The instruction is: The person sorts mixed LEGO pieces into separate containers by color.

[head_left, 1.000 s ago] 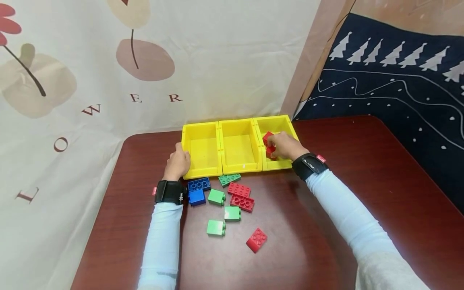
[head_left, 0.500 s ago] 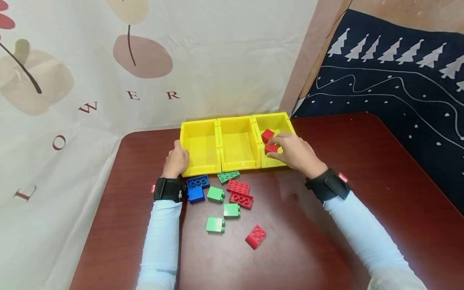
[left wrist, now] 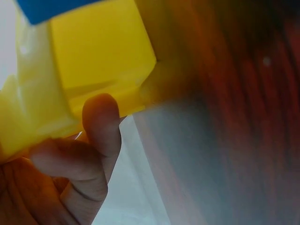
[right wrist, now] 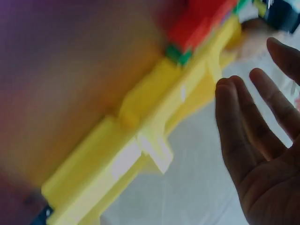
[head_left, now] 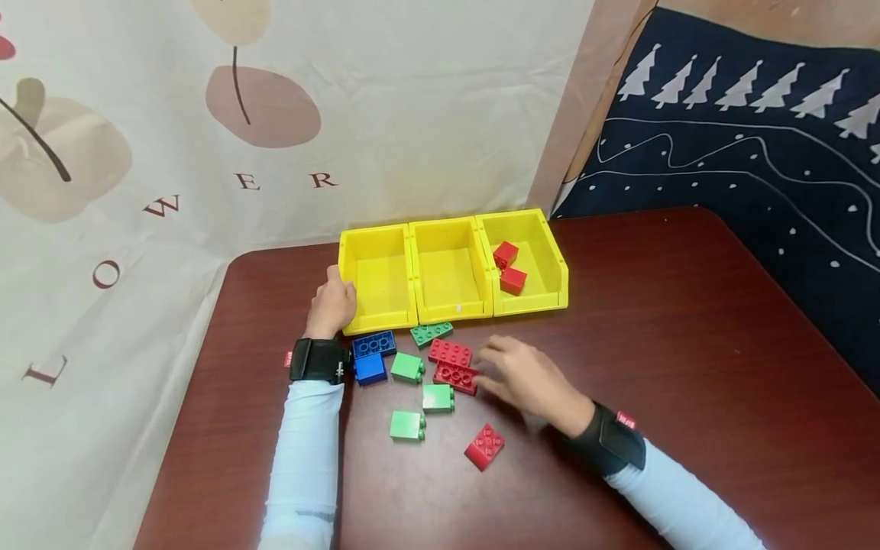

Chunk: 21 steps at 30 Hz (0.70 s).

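My left hand (head_left: 333,304) grips the left side of a row of three joined yellow bins (head_left: 412,275); in the left wrist view its curled fingers (left wrist: 102,123) lie against a yellow wall. Beside the red bricks on the table hovers my right hand (head_left: 532,382), fingers parted and holding nothing, as the right wrist view also shows. A studs-up red brick (head_left: 450,352) and an upturned red brick (head_left: 455,377) lie just left of its fingertips. Another red brick (head_left: 484,447) is nearer the front. Two red bricks (head_left: 512,280) sit inside the right bin.
Several green bricks (head_left: 408,425) lie spread left of the red ones, and a flatter green brick (head_left: 431,334) is close to the bins' front edge. Two blue bricks (head_left: 371,369) are by my left wrist. A printed cloth (head_left: 426,114) hangs behind the table.
My right hand has let go of a red brick in the right bin and moved back toward the red bricks on the table. The left hand keeps its hold on the bin.
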Each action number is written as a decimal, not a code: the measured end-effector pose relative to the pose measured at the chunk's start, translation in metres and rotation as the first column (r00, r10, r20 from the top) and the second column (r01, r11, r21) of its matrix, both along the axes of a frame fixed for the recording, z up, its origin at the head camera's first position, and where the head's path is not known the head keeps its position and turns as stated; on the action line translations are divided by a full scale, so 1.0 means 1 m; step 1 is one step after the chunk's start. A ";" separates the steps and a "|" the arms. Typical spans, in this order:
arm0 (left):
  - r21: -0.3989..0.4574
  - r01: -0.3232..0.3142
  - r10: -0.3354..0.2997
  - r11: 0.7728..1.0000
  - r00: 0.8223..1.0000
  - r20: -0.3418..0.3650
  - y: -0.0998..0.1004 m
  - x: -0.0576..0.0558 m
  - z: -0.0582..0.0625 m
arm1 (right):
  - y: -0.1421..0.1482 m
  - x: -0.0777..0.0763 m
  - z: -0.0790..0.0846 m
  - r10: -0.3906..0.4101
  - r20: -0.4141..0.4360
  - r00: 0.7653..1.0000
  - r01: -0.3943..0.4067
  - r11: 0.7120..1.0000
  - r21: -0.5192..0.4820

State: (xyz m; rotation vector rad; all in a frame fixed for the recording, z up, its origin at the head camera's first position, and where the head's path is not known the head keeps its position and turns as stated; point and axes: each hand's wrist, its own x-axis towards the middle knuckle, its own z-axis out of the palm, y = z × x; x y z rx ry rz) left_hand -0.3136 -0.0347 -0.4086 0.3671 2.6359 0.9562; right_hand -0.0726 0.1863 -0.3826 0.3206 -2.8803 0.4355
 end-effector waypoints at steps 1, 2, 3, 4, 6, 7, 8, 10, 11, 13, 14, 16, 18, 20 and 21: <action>0.002 -0.001 0.001 1.000 1.000 0.001 0.000 0.000 0.000 | -0.004 0.001 -0.004 0.005 0.017 1.000 -0.006 1.000 0.012; 0.002 0.000 0.000 1.000 1.000 0.000 0.000 0.001 0.000 | -0.008 0.003 -0.007 0.002 0.036 0.999 -0.003 1.000 0.024; 0.002 0.001 -0.001 1.000 1.000 0.000 0.000 0.001 0.001 | -0.012 0.004 -0.009 -0.004 0.060 0.998 0.002 0.999 0.036; 0.001 0.002 -0.002 1.000 1.000 -0.001 0.000 0.001 0.001 | -0.014 0.004 -0.011 -0.005 0.078 0.997 0.001 0.999 0.046; -0.001 0.004 -0.004 1.000 1.000 -0.007 0.000 0.001 0.002 | -0.018 0.004 -0.015 -0.003 0.096 0.995 -0.003 0.998 0.055; -0.001 0.004 -0.004 1.000 1.000 -0.008 -0.001 0.001 0.002 | -0.019 0.003 -0.016 -0.002 0.102 0.995 -0.004 0.998 0.058; -0.001 0.003 -0.003 1.000 1.000 -0.010 -0.001 0.001 0.002 | -0.020 0.002 -0.017 0.001 0.105 0.994 -0.007 0.998 0.059; -0.001 0.000 0.000 1.000 1.000 -0.011 -0.001 0.001 0.002 | -0.021 0.001 -0.018 0.014 0.098 0.995 -0.020 0.998 0.058; -0.001 -0.001 0.001 1.000 1.000 -0.010 -0.001 0.000 0.002 | -0.021 0.000 -0.018 0.016 0.093 0.996 -0.021 0.998 0.057; 0.000 0.001 -0.001 1.000 1.000 -0.004 -0.001 0.001 0.002 | -0.022 0.000 -0.018 0.013 0.088 0.996 -0.018 0.998 0.062; 0.000 0.003 -0.003 1.000 1.000 -0.001 -0.001 0.001 0.002 | -0.022 0.000 -0.019 0.012 0.086 0.996 -0.017 0.998 0.061; 0.000 0.007 -0.007 1.000 1.000 0.001 -0.001 0.001 0.002 | -0.023 -0.001 -0.019 0.003 0.085 0.996 -0.009 0.998 0.066; 0.000 0.009 -0.009 1.000 1.000 0.002 0.000 0.001 0.002 | -0.024 -0.002 -0.018 -0.011 0.085 0.996 0.005 0.998 0.065; -0.002 0.009 -0.009 1.000 1.000 0.002 0.000 0.000 0.002 | -0.026 -0.003 -0.019 -0.032 0.087 0.996 0.027 0.998 0.060; -0.001 0.009 -0.009 1.000 1.000 0.005 0.001 0.000 0.001 | -0.026 -0.003 -0.019 -0.046 0.090 0.995 0.041 0.997 0.060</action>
